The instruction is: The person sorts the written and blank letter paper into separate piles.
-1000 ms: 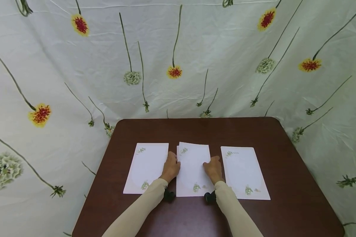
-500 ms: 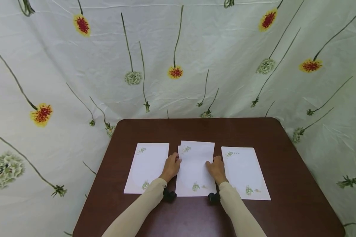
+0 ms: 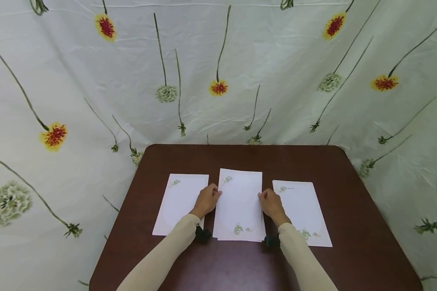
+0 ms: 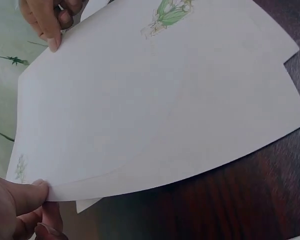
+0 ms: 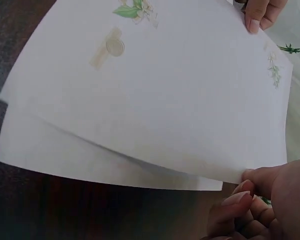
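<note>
In the middle of the table, a white sheet of paper [image 3: 239, 206] printed with small green-leafed flowers has its far end raised. My left hand [image 3: 206, 200] pinches its left edge, thumb on top, as the left wrist view shows closely. On the opposite edge, my right hand [image 3: 273, 205] pinches the same sheet between thumb and fingers. Beneath it, another sheet [image 5: 55, 155] lies slightly out of line, its corner and edge showing in the right wrist view. How many sheets are underneath is hidden.
A matching printed sheet [image 3: 182, 198] lies flat to the left, partly under my left forearm. Another sheet [image 3: 302, 210] lies on the right. All rest on a dark brown table [image 3: 276, 161], with a flower-patterned curtain [image 3: 189, 72] behind it.
The middle sheet's far end has lifted off the one beneath. My right hand has moved slightly right, to the sheet's edge; my left hand has shifted slightly left.
</note>
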Demonstrator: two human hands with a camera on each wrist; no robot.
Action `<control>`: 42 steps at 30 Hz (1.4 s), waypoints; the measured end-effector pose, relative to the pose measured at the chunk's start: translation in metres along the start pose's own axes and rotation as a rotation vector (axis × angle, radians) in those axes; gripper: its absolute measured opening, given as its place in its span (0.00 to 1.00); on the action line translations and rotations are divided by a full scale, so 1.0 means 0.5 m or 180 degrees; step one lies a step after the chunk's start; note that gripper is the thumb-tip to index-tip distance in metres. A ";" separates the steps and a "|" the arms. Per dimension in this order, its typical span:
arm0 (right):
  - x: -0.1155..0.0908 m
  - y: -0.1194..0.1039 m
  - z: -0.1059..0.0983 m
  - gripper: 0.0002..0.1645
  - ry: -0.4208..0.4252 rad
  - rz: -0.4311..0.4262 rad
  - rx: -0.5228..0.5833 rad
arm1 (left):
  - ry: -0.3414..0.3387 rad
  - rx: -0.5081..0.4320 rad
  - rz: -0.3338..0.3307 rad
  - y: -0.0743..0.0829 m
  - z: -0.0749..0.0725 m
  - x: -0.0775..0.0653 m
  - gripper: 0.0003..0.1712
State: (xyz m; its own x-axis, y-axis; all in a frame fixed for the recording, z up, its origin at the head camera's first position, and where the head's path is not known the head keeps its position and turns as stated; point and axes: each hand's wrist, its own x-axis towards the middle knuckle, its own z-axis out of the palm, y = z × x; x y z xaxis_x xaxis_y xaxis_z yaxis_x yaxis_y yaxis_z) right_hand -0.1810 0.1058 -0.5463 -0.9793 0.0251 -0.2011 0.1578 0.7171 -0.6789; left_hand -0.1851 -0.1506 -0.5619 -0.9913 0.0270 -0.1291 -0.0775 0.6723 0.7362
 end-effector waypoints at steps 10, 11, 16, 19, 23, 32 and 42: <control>0.009 -0.092 0.004 0.16 -0.0279 -0.0270 -0.0141 | 0.0155 0.0141 -0.0168 -0.010 -0.099 -0.005 0.14; 0.010 -0.100 0.008 0.16 -0.0295 -0.0298 -0.0121 | 0.0162 0.0161 -0.0197 -0.013 -0.107 -0.006 0.14; 0.013 -0.141 0.031 0.17 -0.0392 -0.0420 -0.0063 | 0.0221 0.0213 -0.0307 -0.031 -0.149 -0.010 0.15; 0.016 -0.164 0.049 0.17 -0.0417 -0.0472 -0.0084 | 0.0266 0.0259 -0.0353 -0.045 -0.176 -0.014 0.15; 0.019 -0.191 0.081 0.16 -0.0435 -0.0489 -0.0093 | 0.0325 0.0336 -0.0435 -0.067 -0.208 -0.019 0.16; 0.021 -0.247 0.150 0.16 -0.0524 -0.0539 -0.0020 | 0.0465 0.0390 -0.0636 -0.119 -0.262 -0.038 0.15; 0.019 -0.278 0.215 0.18 -0.0751 -0.0382 -0.0030 | 0.0520 0.0440 -0.0787 -0.176 -0.289 -0.061 0.15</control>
State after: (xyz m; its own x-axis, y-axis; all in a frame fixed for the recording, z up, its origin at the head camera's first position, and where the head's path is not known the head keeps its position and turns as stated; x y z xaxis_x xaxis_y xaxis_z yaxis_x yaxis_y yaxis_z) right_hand -0.1984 -0.0687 -0.5297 -0.9339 -0.2230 -0.2794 0.0399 0.7117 -0.7014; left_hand -0.1634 -0.3175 -0.5265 -0.9491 -0.2611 -0.1760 -0.3138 0.7381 0.5973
